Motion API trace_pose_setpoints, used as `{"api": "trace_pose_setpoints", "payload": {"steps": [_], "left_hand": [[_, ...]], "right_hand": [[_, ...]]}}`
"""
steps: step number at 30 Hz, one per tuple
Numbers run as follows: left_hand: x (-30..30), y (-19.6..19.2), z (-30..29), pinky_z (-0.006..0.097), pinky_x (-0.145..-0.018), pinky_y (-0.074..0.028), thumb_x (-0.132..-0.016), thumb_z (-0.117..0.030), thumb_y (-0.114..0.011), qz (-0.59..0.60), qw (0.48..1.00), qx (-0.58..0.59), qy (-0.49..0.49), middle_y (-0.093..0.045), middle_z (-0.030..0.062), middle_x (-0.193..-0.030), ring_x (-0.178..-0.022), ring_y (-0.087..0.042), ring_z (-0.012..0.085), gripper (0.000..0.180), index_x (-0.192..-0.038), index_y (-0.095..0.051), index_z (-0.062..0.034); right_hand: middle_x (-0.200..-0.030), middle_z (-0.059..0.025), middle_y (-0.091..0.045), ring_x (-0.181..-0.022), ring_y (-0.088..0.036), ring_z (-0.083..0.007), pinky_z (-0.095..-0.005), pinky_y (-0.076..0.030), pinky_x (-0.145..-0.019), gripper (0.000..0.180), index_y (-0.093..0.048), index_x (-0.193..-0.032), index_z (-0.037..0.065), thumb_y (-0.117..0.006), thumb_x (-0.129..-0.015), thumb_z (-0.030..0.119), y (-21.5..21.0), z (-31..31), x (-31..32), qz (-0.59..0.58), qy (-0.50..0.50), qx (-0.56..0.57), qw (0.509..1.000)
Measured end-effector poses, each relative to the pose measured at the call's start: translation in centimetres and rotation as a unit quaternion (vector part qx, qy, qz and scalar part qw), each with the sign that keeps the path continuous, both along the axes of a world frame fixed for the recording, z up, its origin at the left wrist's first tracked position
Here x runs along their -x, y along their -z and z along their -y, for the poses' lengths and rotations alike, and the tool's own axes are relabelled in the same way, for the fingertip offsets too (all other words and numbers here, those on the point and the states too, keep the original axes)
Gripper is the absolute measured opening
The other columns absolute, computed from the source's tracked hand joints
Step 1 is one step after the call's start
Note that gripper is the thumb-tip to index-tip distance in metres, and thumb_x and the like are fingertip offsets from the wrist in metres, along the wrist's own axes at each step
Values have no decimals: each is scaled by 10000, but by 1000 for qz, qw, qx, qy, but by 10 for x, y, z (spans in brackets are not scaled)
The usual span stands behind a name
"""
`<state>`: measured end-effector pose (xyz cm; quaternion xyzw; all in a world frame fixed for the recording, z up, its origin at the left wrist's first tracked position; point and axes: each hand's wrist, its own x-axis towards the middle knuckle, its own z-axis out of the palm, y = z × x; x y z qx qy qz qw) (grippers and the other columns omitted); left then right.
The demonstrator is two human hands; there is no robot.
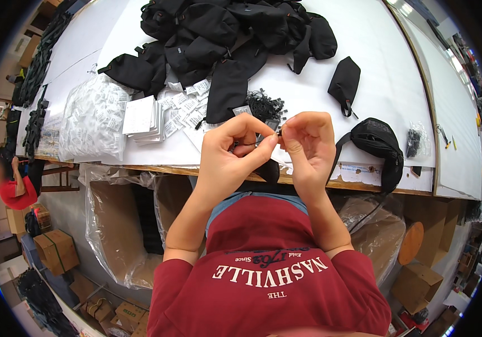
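Note:
My left hand and my right hand meet fingertip to fingertip at the table's near edge. Both are closed in a pinch on a thin black cord, mostly hidden by the fingers. Just beyond them lies a tangled bundle of similar black cords. White printed tags are scattered to its left. A small black bag lies flat beside the cords. To the right of my right hand, a black mesh-faced pouch rests at the edge with its strap hanging down.
Many black bags are heaped at the far side, with a single one apart at right. A clear bag of white packets and stacked white cards stand left. Plastic-lined cartons sit below. A person in red is far left.

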<state>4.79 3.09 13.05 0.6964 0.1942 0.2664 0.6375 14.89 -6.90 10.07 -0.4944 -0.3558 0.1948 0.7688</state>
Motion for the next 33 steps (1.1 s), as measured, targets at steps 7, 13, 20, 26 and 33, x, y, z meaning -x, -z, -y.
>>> {"api": "trace_pose_setpoints", "payload": {"steps": [7, 13, 20, 26, 33], "left_hand": [[4, 0, 1, 204, -479, -227, -791, -41, -676, -14, 999, -33, 2, -347, -79, -568, -520, -289, 14, 74, -763, -611, -20], [-1, 53, 2, 228, -705, -442, -840, -29, -620, 160, 964, -76, -197, -521, 73, -974, -780, -503, 99, 137, -948, -539, -5], [25, 130, 28, 288, -854, -404, -785, -3, -657, 2, 978, -155, -143, -500, 105, -1110, -929, -500, 156, 356, -1077, -455, -22], [24, 122, 12, 345, -864, -391, -699, -29, -727, -114, 933, -329, -88, -596, 64, -953, -974, -492, 260, 315, -975, -576, -33], [28, 135, 0, 352, -731, -460, -670, 17, -712, -69, 974, -216, -2, -616, 91, -892, -859, -566, 284, 254, -903, -614, -12]], "right_hand": [[-891, -48, -546, -783, -535, -93, -213, -434, -748, 178, -493, -1002, 7, -558, -859, -75, 1, 0, -2, 37, -32, -19, 999], [-842, -33, -531, -737, -509, -89, -205, -404, -668, 125, -473, -1005, 44, -530, -905, -3, 5, -6, -10, -106, -37, -36, 993], [-864, -23, -532, -710, -501, -70, -195, -391, -629, 112, -472, -1020, 69, -507, -919, 36, 12, -13, -10, -273, -63, -105, 954], [-851, -26, -537, -699, -500, -70, -194, -387, -619, 119, -478, -1019, 67, -502, -908, 29, 23, -5, -18, -273, -59, -93, 956], [-819, -41, -527, -710, -480, -106, -221, -379, -643, 149, -468, -1028, 65, -506, -888, 28, 30, 0, -27, -299, -130, -122, 938]]}}
